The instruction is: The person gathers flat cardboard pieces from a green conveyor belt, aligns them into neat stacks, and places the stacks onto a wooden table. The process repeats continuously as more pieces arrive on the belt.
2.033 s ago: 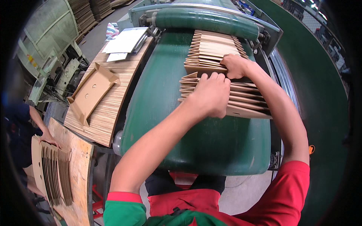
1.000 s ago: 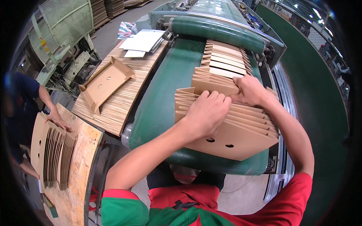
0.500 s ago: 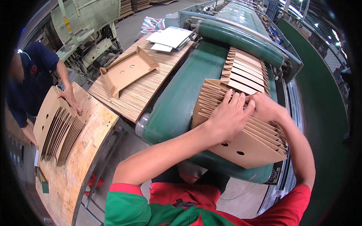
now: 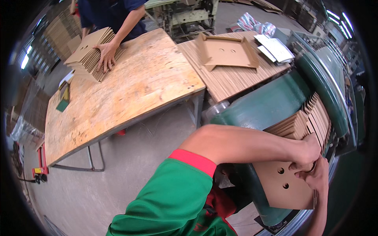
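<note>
Beside green conveyor (image 4: 271,104), plywood table (image 4: 130,86), concrete floor (image 4: 118,173)

Brown flat cardboard blanks (image 4: 285,185), bunched on edge into a stack at four o'clock on the green conveyor belt (image 4: 271,104), front sheet pierced by two round holes and facing outward, top edges pinched between left hand (image 4: 311,151) and right hand (image 4: 317,177).
</note>
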Available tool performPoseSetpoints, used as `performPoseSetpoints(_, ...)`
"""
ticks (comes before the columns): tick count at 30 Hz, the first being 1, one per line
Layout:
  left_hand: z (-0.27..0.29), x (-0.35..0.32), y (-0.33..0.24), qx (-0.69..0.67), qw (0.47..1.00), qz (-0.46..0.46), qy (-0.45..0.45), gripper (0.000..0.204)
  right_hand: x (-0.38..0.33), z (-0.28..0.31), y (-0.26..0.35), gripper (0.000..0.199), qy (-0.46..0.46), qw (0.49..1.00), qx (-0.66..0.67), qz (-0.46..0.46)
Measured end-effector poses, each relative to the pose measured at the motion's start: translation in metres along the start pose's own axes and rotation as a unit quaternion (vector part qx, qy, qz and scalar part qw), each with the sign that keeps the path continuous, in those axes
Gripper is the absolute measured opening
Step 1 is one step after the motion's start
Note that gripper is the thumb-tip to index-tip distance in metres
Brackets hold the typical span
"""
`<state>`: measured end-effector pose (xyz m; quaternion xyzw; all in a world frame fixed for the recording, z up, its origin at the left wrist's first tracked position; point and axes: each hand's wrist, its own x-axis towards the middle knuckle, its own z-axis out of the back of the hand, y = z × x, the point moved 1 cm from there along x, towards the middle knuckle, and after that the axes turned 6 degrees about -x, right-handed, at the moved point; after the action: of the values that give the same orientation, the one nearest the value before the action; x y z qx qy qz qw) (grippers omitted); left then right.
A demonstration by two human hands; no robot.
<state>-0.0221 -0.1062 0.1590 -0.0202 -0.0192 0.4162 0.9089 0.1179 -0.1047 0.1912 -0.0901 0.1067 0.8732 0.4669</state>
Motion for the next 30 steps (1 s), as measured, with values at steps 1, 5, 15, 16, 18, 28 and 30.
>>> performPoseSetpoints(1, 0.002, -0.017, -0.002, -0.010, 1.000, 0.015, -0.023, 0.049, -0.006, 0.004, 0.015, 0.087, -0.015, 0.999, -0.043, 0.025)
performPoseSetpoints(5, 0.026, -0.119, 0.015, 0.095, 0.957, 0.196, -0.194, 0.030, -0.009, 0.012, 0.098, 0.074, -0.339, 0.899, -0.179, 0.210)
performPoseSetpoints(15, 0.000, -0.501, 0.090, 0.420, 0.713, 0.515, -0.225, 0.048, 0.144, -0.067, 0.464, 0.025, -0.693, 0.548, 0.074, 0.463)
performPoseSetpoints(16, -0.021, -0.519, 0.097, 0.429, 0.709, 0.514, -0.219, 0.054, 0.140, -0.086, 0.492, 0.025, -0.680, 0.568, 0.088, 0.454)
performPoseSetpoints(18, -0.073, -0.542, 0.114, 0.377, 0.713, 0.579, -0.117, 0.062, 0.121, -0.134, 0.509, 0.039, -0.452, 0.739, 0.230, 0.444)
performPoseSetpoints(28, -0.147, -0.579, 0.185, 0.480, 0.619, 0.615, -0.086, 0.089, 0.104, -0.200, 0.053, 0.045, -0.488, 0.841, -0.066, 0.223)
performPoseSetpoints(30, -0.144, -0.576, 0.189, 0.479, 0.614, 0.624, -0.071, 0.089, 0.091, -0.182, -0.041, 0.082, -0.489, 0.860, -0.122, 0.076)
